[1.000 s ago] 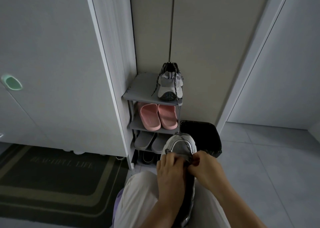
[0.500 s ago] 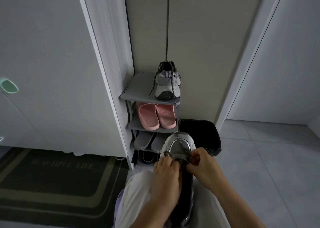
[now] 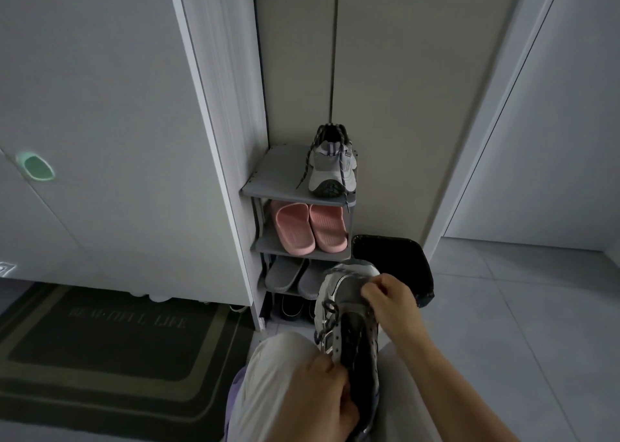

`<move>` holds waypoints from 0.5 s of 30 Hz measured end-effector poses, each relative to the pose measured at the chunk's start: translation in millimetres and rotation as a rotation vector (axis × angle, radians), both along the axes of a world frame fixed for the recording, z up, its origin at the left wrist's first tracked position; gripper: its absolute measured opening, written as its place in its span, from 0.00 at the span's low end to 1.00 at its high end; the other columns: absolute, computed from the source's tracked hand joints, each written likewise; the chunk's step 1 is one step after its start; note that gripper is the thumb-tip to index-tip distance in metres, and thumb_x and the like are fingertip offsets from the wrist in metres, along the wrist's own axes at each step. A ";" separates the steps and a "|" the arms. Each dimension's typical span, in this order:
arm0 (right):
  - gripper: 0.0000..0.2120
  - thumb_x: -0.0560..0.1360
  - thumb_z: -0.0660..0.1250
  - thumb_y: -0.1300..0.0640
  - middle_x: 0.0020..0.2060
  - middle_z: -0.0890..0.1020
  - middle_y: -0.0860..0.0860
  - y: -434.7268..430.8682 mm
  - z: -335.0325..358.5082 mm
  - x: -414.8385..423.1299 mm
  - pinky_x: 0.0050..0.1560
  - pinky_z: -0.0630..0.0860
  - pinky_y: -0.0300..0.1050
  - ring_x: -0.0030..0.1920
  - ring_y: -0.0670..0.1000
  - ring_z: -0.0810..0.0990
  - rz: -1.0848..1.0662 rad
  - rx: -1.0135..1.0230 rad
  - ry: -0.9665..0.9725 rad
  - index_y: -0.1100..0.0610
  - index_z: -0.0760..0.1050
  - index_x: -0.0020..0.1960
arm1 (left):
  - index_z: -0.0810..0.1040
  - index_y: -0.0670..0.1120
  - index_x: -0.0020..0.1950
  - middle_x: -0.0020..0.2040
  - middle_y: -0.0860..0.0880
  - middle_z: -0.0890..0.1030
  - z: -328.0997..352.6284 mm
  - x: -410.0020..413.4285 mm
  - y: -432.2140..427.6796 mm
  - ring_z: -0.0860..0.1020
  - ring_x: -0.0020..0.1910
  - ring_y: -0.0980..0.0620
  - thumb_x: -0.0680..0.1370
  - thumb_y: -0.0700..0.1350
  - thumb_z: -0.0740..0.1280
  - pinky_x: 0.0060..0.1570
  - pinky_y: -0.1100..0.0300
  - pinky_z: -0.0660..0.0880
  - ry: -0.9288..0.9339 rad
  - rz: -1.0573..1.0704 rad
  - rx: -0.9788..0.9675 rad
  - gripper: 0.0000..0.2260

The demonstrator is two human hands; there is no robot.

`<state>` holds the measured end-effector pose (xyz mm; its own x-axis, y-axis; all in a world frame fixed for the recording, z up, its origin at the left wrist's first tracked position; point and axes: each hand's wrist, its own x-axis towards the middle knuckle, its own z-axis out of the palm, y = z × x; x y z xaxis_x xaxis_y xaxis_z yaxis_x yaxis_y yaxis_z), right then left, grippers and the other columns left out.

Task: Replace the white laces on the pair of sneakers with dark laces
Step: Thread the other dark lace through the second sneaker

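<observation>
Head view: the sneaker (image 3: 347, 307) lies toe-away along the lap (image 3: 278, 368); the right hand (image 3: 391, 302) pinches its toe end, and the left hand (image 3: 322, 394) clasps the heel, fingers curled.

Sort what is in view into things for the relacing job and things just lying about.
For the job:
sneaker on the lap
dark lace threaded in it
second sneaker on top of the shoe rack
left hand, gripping the lap sneaker
right hand, pinching at its toe end

Lying about:
pink slippers
grey slippers
black bin
doormat
</observation>
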<state>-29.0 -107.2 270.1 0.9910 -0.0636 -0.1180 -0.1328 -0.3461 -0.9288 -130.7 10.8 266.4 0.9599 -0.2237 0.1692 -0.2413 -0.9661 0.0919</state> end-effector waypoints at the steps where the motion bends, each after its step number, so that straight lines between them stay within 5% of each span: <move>1: 0.07 0.72 0.63 0.64 0.26 0.71 0.50 -4.4 -3.7 1.7 0.30 0.67 0.38 0.29 0.47 0.68 -0.072 0.120 0.028 0.60 0.72 0.35 | 0.70 0.51 0.17 0.22 0.47 0.66 -11.7 -4.0 2.7 0.68 0.19 0.62 0.40 0.63 0.67 0.22 0.70 0.51 0.029 0.000 -0.019 0.18; 3: 0.08 0.72 0.62 0.65 0.27 0.70 0.51 -11.0 -8.7 2.1 0.37 0.68 0.45 0.32 0.49 0.68 -0.147 0.267 0.050 0.60 0.71 0.34 | 0.70 0.51 0.17 0.28 0.45 0.65 -40.9 -8.5 26.8 0.67 0.18 0.62 0.40 0.64 0.69 0.21 0.75 0.57 0.087 -0.021 -0.180 0.20; 5: 0.08 0.73 0.62 0.66 0.29 0.72 0.52 -14.0 -10.2 1.6 0.39 0.69 0.47 0.33 0.50 0.69 -0.153 0.382 0.051 0.60 0.71 0.35 | 0.73 0.51 0.25 0.32 0.51 0.72 -54.5 -15.8 62.3 0.71 0.25 0.59 0.53 0.56 0.72 0.26 0.71 0.64 0.259 -0.062 -0.482 0.13; 7: 0.05 0.72 0.63 0.67 0.31 0.72 0.53 -15.9 -12.7 1.8 0.37 0.70 0.42 0.32 0.48 0.71 -0.146 0.397 0.015 0.61 0.72 0.38 | 0.77 0.55 0.33 0.33 0.56 0.75 -56.7 -24.4 83.5 0.73 0.30 0.57 0.60 0.53 0.65 0.33 0.69 0.67 0.142 0.014 -0.651 0.05; 11: 0.12 0.70 0.69 0.63 0.45 0.70 0.48 -14.8 -12.4 -9.9 0.41 0.70 0.33 0.40 0.46 0.72 -0.122 -0.133 -0.318 0.59 0.72 0.52 | 0.76 0.54 0.40 0.38 0.56 0.78 -24.2 -16.6 86.5 0.75 0.33 0.57 0.65 0.58 0.62 0.33 0.70 0.71 0.073 -0.014 -0.909 0.11; 15: 0.16 0.70 0.66 0.50 0.52 0.73 0.42 -1.6 6.6 -46.2 0.53 0.69 0.26 0.53 0.38 0.73 0.416 -0.255 -0.645 0.53 0.77 0.55 | 0.74 0.54 0.40 0.43 0.59 0.77 11.8 8.2 57.9 0.76 0.36 0.58 0.72 0.48 0.66 0.35 0.70 0.72 -0.002 -0.094 -0.893 0.02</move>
